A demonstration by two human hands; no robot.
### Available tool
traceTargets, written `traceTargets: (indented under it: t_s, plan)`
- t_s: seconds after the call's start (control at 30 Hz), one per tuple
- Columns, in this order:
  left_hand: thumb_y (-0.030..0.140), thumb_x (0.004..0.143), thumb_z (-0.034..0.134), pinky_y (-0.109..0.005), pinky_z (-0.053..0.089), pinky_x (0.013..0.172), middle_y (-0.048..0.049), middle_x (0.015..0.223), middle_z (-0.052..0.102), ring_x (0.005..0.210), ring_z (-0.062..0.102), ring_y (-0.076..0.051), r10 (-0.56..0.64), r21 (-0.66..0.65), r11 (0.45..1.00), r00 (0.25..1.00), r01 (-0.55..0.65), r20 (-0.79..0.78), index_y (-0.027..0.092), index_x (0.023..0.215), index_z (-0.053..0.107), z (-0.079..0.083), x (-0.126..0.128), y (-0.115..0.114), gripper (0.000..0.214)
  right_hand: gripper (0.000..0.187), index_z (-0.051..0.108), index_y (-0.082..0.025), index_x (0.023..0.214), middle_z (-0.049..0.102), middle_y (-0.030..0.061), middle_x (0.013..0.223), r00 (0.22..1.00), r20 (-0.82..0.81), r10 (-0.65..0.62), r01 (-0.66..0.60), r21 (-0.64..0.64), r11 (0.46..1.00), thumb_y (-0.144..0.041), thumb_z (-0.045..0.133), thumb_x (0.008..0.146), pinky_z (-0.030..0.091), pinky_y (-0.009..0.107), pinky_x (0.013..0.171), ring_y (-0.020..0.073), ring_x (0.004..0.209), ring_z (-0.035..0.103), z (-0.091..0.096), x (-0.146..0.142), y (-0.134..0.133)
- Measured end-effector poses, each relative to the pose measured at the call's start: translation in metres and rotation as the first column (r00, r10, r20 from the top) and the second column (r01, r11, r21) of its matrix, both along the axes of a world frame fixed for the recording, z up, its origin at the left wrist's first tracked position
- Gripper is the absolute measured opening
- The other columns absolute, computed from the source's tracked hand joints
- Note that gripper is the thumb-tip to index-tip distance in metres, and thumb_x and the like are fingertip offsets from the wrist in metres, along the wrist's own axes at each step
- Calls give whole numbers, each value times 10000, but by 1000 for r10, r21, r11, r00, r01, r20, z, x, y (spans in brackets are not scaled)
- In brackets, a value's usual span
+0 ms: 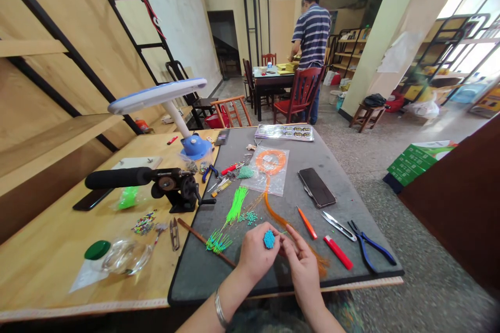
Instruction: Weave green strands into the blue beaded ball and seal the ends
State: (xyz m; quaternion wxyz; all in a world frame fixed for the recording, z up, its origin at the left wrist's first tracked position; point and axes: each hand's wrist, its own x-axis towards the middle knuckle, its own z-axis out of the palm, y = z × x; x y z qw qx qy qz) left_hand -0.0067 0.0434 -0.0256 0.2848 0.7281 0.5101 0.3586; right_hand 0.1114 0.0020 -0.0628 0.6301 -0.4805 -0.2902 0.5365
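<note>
My left hand point(255, 255) is closed round a small cluster of turquoise beads point(269, 239), pinched between thumb and fingers above the front of the grey mat point(344, 166). My right hand point(302, 263) sits just to its right, fingers pinched toward the cluster; what they grip is too thin to name. A bundle of orange strands point(279, 216) runs under the hands. Loose turquoise beads point(250, 217) and green wires point(235, 205) lie just beyond the left hand.
On the mat lie a phone point(316, 187), an orange tool point(307, 222), a red tool point(338, 252), snips point(338, 225), blue pliers point(369, 247) and a bagged orange coil point(269, 164). A black hand-crank device point(172, 184) and a lamp point(164, 96) stand left. A person point(310, 41) stands at a far table.
</note>
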Motion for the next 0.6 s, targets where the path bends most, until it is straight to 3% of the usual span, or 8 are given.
traceTargets:
  t_s: [0.3,0.47,0.53,0.6]
  plan:
    - [171,743,554,-266,444,649,-25,707,670,688,613,-173,-16,9,1000,1000,16,15,205,721,625,-1,-1,2,81,542,632,-175,1157,738,91,968,1000,11,6,-6,3,1000,-469,715,708,486,443,933,260,934,679,-1,1,1]
    - [162,731,562,-251,439,643,-15,702,674,676,615,-165,-14,7,1000,1000,14,16,205,725,632,-3,-1,4,82,569,621,-188,1165,739,91,948,1000,-8,14,-14,13,1000,-489,720,692,522,421,864,251,896,684,-1,1,2]
    - [160,731,559,-247,437,645,-8,692,673,669,614,-161,-9,12,1000,1000,8,15,208,718,633,-3,-2,5,89,511,645,-199,1120,735,91,951,994,109,-14,12,26,1000,-490,703,704,533,395,820,245,858,686,0,12,3]
    - [169,741,552,-247,436,644,-5,683,668,662,611,-158,-3,15,1000,1000,3,2,208,706,629,-1,-4,7,93,386,683,-196,1016,730,93,928,918,387,-82,66,54,996,-475,651,752,523,369,787,243,832,676,2,34,4]
